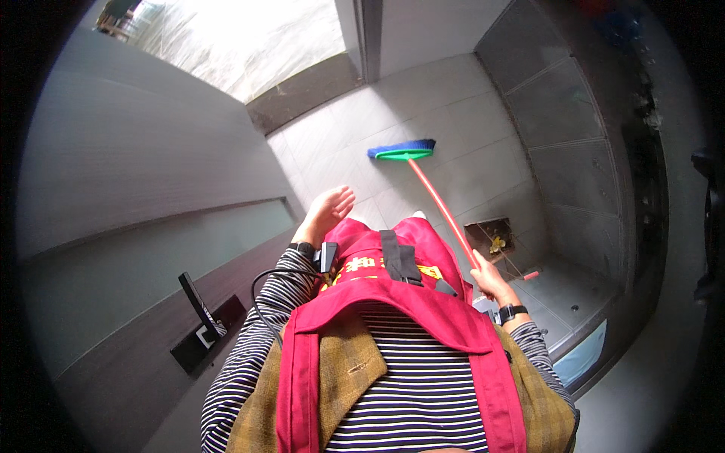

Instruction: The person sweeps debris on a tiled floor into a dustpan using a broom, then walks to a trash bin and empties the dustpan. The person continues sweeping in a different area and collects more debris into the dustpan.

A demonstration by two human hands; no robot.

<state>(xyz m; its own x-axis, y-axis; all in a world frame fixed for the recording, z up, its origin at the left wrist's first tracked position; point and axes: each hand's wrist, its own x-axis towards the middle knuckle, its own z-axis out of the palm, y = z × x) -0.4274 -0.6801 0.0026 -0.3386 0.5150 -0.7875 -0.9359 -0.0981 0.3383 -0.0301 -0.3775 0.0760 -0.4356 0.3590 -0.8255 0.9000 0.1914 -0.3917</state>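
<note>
My right hand [488, 276] is closed around the red handle of a broom [443, 211], near the handle's visible lower end. The broom's green head with blue bristles rests on the pale floor tiles [362, 170] ahead of me. My left hand [330, 208] is held up in front of my left thigh with its fingers apart, and nothing is in it. A red apron [396, 308] covers my front, and a black strap [398, 257] lies across it.
At left stands a door [141, 153] with a black handle [198, 300]. A dark threshold [306, 85] crosses the bright doorway. On the right are a dark tiled wall [572, 147] and a brown square in the floor with a yellow thing [497, 244] on it.
</note>
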